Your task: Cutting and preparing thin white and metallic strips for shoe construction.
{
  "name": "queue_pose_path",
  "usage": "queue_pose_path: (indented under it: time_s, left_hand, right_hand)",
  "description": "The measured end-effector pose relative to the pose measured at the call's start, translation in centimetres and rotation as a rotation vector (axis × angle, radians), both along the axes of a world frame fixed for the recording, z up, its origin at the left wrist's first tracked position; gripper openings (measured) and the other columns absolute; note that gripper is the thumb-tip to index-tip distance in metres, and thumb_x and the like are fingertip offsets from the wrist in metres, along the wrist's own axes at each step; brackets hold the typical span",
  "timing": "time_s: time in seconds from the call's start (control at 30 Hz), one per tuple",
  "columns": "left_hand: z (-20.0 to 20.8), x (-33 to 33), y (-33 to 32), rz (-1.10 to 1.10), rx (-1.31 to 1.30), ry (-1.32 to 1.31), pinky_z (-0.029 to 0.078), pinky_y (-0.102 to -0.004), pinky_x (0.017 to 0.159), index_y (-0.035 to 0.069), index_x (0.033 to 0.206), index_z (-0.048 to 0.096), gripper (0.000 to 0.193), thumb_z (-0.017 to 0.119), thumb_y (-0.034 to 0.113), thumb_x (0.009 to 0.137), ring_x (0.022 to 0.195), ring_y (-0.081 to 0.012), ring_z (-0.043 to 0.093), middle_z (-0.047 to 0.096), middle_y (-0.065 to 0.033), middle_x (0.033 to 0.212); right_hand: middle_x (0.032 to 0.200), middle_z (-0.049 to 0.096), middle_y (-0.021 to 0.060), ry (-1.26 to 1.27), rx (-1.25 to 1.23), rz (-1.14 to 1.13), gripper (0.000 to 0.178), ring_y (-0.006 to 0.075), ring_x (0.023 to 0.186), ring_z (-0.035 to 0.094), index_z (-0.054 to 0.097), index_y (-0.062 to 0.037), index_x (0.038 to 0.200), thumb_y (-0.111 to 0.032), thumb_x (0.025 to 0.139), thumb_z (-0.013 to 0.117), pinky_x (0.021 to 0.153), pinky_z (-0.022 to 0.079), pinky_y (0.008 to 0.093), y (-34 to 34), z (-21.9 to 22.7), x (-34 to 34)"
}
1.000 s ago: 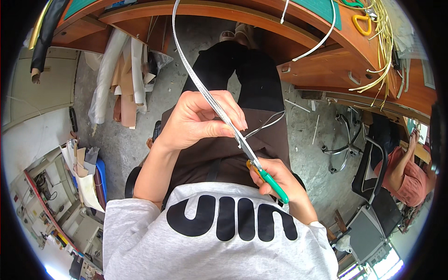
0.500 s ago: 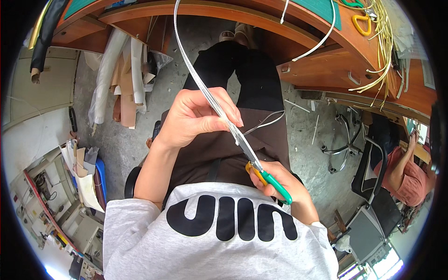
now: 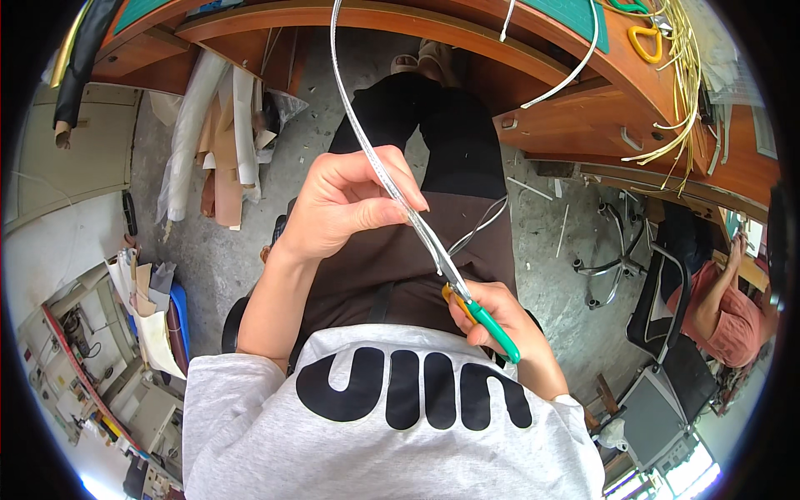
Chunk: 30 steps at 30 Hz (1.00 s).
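Note:
My left hand pinches a narrow silver-white strip between thumb and fingers. The strip curves down from the desk edge, and its lower part runs past my fingertips to the scissors. My right hand is closed round the scissors, which have a green and a yellow handle loop. Their blades point up and left along the strip, above my brown-covered lap. A thin loose piece sticks out beside the blades. Another thin strand loops over my lap, right of the scissors. How far the blades are apart is hard to see.
Ahead is a curved wooden desk with green mats. A bundle of yellowish strips hangs off its right side, near a yellow handle loop. Rolled materials stand at left. At right are a chair and a person.
My left hand has shifted slightly up, and the strip's upper part has swung a little to the right. The thin loose piece now stands farther from the strip near the blades.

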<state>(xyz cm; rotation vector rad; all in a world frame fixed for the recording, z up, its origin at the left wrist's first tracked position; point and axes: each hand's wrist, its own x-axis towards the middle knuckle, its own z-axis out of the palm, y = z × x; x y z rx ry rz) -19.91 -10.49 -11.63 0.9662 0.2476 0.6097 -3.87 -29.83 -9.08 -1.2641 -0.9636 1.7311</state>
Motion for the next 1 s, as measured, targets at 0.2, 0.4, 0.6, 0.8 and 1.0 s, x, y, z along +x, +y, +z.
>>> queue_pose_path:
  time_s: [0.2, 0.4, 0.6, 0.8, 1.0]
  left_hand:
    - [-0.17, 0.65, -0.31, -0.005, -0.048, -0.062, 0.049, -0.0327, 0.061, -0.001, 0.077, 0.062, 0.02, 0.07, 0.017, 0.079, 0.07, -0.024, 0.061, 0.055, -0.0091, 0.071]
    - [-0.12, 0.55, -0.22, -0.017, -0.056, -0.043, 0.051, -0.0335, 0.063, -0.001, 0.077, 0.062, 0.02, 0.071, 0.017, 0.078, 0.07, -0.025, 0.063, 0.057, -0.0105, 0.071]
    - [-0.96, 0.11, 0.25, -0.096, -0.026, -0.166, 0.053, -0.0296, 0.072, -0.006, 0.089, 0.064, 0.012, 0.066, 0.0, 0.078, 0.081, -0.0233, 0.065, 0.063, -0.0153, 0.085]
    - [-0.83, 0.09, -0.29, -0.099, 0.012, -0.102, 0.054, -0.0306, 0.074, -0.005, 0.086, 0.065, 0.013, 0.067, -0.006, 0.074, 0.082, -0.0229, 0.064, 0.063, -0.0148, 0.085]
    - [-0.6, 0.13, -0.35, -0.117, -0.028, -0.085, 0.053, -0.0309, 0.075, -0.003, 0.085, 0.065, 0.012, 0.067, -0.006, 0.074, 0.083, -0.0217, 0.064, 0.064, -0.0138, 0.085]
  right_hand:
    - [0.06, 0.037, 0.0001, 0.024, 0.011, -0.041, 0.053, 0.0112, 0.053, 0.033, 0.044, -0.0038, 0.072, -0.05, 0.074, 0.069, 0.048, 0.029, 0.0272, -0.45, -0.32, -0.49]
    - [0.059, 0.036, 0.001, -0.008, 0.003, -0.028, 0.049, 0.0116, 0.053, 0.033, 0.045, -0.0034, 0.073, -0.045, 0.073, 0.071, 0.048, 0.029, 0.0277, -0.37, -0.17, 0.01]
    - [0.061, 0.036, 0.0024, -0.048, 0.012, 0.013, 0.051, 0.0134, 0.053, 0.034, 0.045, -0.0033, 0.073, -0.048, 0.073, 0.071, 0.048, 0.03, 0.0286, -0.18, -0.1, 0.19]
    - [0.062, 0.036, 0.0024, -0.029, 0.005, -0.003, 0.054, 0.0147, 0.053, 0.034, 0.044, -0.0031, 0.073, -0.051, 0.073, 0.069, 0.049, 0.031, 0.0291, 0.31, 0.06, -0.01]
    - [0.06, 0.037, 0.0024, -0.075, -0.035, 0.026, 0.054, 0.0145, 0.054, 0.035, 0.044, -0.0031, 0.073, -0.05, 0.073, 0.069, 0.049, 0.031, 0.0286, 0.17, 0.25, 0.02]
